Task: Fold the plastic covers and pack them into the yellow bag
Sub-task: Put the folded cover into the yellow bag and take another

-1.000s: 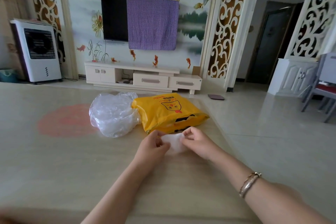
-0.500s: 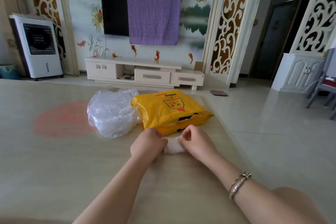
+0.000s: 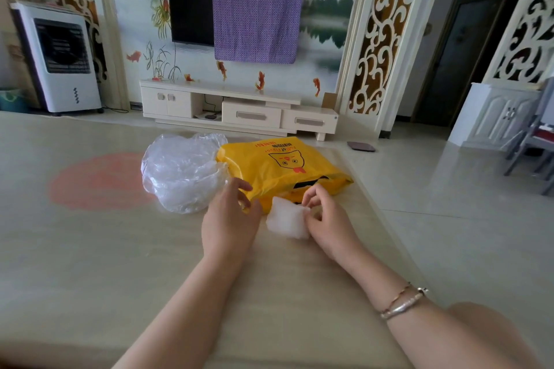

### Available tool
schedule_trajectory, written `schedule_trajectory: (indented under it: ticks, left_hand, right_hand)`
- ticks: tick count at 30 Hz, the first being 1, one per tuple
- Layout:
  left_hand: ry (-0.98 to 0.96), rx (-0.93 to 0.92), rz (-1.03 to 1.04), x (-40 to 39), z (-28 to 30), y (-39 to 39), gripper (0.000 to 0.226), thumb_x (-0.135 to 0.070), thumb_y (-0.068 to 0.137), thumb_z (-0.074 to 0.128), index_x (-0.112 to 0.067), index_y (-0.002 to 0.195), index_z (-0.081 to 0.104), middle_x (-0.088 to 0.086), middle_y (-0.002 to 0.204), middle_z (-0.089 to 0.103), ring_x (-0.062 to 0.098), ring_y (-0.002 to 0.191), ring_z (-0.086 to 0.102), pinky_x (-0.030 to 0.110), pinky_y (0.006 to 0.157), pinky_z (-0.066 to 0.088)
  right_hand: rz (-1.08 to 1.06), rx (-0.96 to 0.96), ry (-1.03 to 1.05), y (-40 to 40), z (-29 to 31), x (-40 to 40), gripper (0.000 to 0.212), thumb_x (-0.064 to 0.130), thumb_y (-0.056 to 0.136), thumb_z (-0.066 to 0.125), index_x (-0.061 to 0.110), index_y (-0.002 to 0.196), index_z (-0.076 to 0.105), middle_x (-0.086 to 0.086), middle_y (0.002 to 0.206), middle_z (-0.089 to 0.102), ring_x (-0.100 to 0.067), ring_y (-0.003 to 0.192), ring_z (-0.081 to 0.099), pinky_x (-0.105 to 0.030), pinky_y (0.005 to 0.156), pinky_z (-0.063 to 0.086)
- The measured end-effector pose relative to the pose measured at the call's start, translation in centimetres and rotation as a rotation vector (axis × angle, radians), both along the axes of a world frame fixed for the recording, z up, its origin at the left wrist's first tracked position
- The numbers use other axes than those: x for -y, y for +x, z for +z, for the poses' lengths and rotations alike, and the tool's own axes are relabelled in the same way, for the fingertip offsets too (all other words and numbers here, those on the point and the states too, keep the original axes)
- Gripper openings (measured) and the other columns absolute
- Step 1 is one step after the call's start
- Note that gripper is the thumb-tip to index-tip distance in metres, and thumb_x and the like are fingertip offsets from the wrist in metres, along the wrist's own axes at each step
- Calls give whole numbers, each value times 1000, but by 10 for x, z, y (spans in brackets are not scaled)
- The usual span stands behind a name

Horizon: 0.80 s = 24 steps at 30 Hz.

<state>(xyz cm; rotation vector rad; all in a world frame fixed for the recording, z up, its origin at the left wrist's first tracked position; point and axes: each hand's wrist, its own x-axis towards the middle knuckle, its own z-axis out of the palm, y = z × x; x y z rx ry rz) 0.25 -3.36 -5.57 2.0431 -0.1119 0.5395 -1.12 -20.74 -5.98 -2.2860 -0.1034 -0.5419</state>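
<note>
While the right hand (image 3: 325, 216) pinches a folded plastic cover (image 3: 286, 220) beside the yellow bag (image 3: 281, 168), the left hand (image 3: 229, 213) hovers with fingers loosely spread.

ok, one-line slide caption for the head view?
Right hand pinches folded white plastic cover beside yellow plastic bag; left hand open.

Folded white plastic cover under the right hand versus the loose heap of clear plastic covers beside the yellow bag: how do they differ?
The folded white plastic cover is a small, compact, opaque-looking wad; the loose heap of clear plastic covers is big, puffy and see-through. The right hand pinches the wad, while nothing holds the heap, left of the yellow bag. Both lie on the beige table.
</note>
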Motion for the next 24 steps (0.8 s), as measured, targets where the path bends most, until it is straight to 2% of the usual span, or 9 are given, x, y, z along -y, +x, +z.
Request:
schedule_trajectory:
  ticks: [3, 6, 9, 12, 15, 17, 19, 21, 24]
  left_hand:
    - [75, 19, 57, -7, -3, 7, 30, -22, 79, 73, -24, 105, 58, -7, 105, 52, 16, 95, 51, 31, 73, 41]
    - [46, -57, 71, -11, -6, 16, 18, -20, 78, 71, -27, 92, 62, -5, 104, 57, 20, 93, 55, 30, 71, 41]
    - [-15, -61, 79, -8, -5, 19, 12, -18, 78, 66, -29, 81, 61, -7, 91, 65, 18, 87, 61, 31, 68, 45]
    - [-78, -30, 99, -6, -1, 18, 3, -26, 82, 67, -25, 82, 64, -9, 83, 66, 14, 84, 61, 34, 72, 50]
    - [-133, -24, 130, -8, -1, 20, 5, -20, 82, 65, -25, 82, 65, -9, 82, 67, 13, 86, 63, 34, 75, 51]
    - [-142, -43, 120, -8, -2, 20, 8, -18, 81, 64, -25, 83, 65, -9, 84, 67, 12, 87, 62, 33, 76, 50]
    - [-135, -55, 114, -9, -3, 22, 9, -17, 80, 64, -26, 83, 65, -9, 86, 67, 11, 89, 61, 33, 77, 50]
    - [-137, -78, 124, -10, -4, 22, 9, -17, 80, 63, -25, 84, 64, -10, 88, 65, 12, 92, 59, 33, 78, 49]
    - [-158, -104, 114, -12, -3, 24, 10, -15, 79, 63, -25, 82, 62, -11, 87, 64, 13, 92, 58, 32, 77, 47]
  right_hand:
    - [0, 168, 89, 3, 6, -4, 37, -5, 88, 52, 30, 75, 48, -2, 92, 53, -8, 71, 51, -15, 64, 41]
    - [78, 195, -3, 9, 12, -14, 36, -10, 86, 53, 24, 75, 60, -1, 94, 50, -2, 83, 54, -10, 77, 42]
    - [217, 161, -163, 20, 9, -26, 22, -2, 92, 54, 16, 88, 68, 3, 102, 49, -5, 92, 57, -16, 83, 47]
    - [272, 106, -365, 35, 3, -38, 15, 10, 95, 50, 12, 99, 65, 4, 114, 48, -13, 95, 56, -31, 78, 50]
    - [257, 19, -515, 58, 4, -54, 19, 16, 96, 47, 8, 104, 62, -3, 125, 47, -24, 103, 54, -42, 81, 50]
    - [246, -77, -595, 71, 7, -64, 27, 16, 95, 45, 9, 115, 62, -11, 127, 54, -31, 109, 56, -42, 88, 49]
    - [222, -155, -716, 82, 9, -72, 31, 16, 95, 43, 9, 118, 63, -17, 122, 62, -35, 110, 57, -40, 91, 48]
    - [216, -173, -731, 90, 6, -76, 35, 20, 96, 43, 14, 124, 62, -16, 126, 62, -35, 114, 56, -41, 96, 47]
    - [244, -190, -608, 95, 2, -76, 38, 20, 95, 45, 21, 131, 58, -11, 132, 59, -32, 118, 55, -43, 100, 46]
